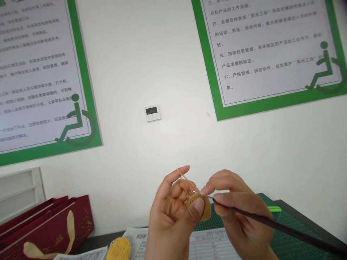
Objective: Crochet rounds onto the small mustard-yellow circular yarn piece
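Observation:
My left hand (173, 206) pinches a small round piece of mustard-yellow crochet (206, 209) between thumb and fingers. A strand of yellow yarn (185, 177) loops over its raised index finger and runs down to the piece. My right hand (241, 206) is closed around a crochet hook (252, 215) with a long dark handle that stretches to the lower right. The hook's thin metal end lies at the top edge of the crochet piece, beside the yarn. Its very tip is too small to make out. Both hands are raised above the table.
A ball of yellow yarn (119, 249) sits at the front beside printed sheets (211, 243). On the right lies a green cutting mat (287, 231) with a bright green object (274, 209). Dark red gift bags (51, 231) stand at the left. A thermostat (152, 113) and posters (217, 112) are on the wall.

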A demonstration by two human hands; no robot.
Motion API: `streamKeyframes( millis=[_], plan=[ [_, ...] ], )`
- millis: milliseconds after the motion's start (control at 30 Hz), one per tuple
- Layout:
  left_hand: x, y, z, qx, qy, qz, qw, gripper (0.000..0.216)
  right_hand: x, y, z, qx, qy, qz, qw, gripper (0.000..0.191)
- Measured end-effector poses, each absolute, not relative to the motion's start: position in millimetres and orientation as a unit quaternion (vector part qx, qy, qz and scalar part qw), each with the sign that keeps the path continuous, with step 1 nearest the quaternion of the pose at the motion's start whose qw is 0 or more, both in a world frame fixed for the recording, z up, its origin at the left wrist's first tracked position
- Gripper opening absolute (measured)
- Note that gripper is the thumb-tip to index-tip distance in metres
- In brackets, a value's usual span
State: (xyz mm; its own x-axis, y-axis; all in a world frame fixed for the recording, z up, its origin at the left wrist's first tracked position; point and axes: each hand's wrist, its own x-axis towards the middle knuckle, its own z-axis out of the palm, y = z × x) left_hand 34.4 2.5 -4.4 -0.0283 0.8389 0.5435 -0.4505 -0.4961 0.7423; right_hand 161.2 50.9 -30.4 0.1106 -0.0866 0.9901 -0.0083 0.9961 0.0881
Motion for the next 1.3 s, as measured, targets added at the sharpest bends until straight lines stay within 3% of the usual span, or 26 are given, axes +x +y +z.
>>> streamKeyframes(
  millis=[167, 333, 400, 467, 700, 900, 1200, 1300],
  plan=[
    [31, 6, -5, 0.485, 0.183, 0.683, 0.515, 0.057, 153, 66, -43, 0.036, -0.637, 0.031, 0.77, 0.022],
    [37, 4, -5, 0.5, 0.192, 0.708, 0.459, 0.058, 154, 67, -45, -0.017, -0.598, -0.23, 0.768, 0.03],
    [40, 2, -5, 0.518, 0.202, 0.72, 0.417, 0.058, 154, 63, -44, -0.039, -0.596, -0.275, 0.753, 0.03],
    [42, 0, -5, 0.53, 0.21, 0.72, 0.396, 0.058, 153, 57, -42, -0.035, -0.611, -0.219, 0.76, 0.027],
    [38, 0, -2, 0.532, 0.222, 0.725, 0.376, 0.056, 150, 45, -34, -0.038, -0.538, 0.194, 0.82, 0.012],
    [35, 1, 0, 0.515, 0.206, 0.715, 0.425, 0.055, 150, 52, -24, -0.029, -0.46, 0.559, 0.689, 0.036],
    [35, 5, -4, 0.521, 0.21, 0.716, 0.414, 0.045, 148, 51, -26, 0.033, -0.438, 0.665, 0.604, 0.033],
    [36, 5, -5, 0.521, 0.218, 0.721, 0.402, 0.048, 146, 49, -26, 0.026, -0.461, 0.641, 0.613, 0.034]
  ],
)
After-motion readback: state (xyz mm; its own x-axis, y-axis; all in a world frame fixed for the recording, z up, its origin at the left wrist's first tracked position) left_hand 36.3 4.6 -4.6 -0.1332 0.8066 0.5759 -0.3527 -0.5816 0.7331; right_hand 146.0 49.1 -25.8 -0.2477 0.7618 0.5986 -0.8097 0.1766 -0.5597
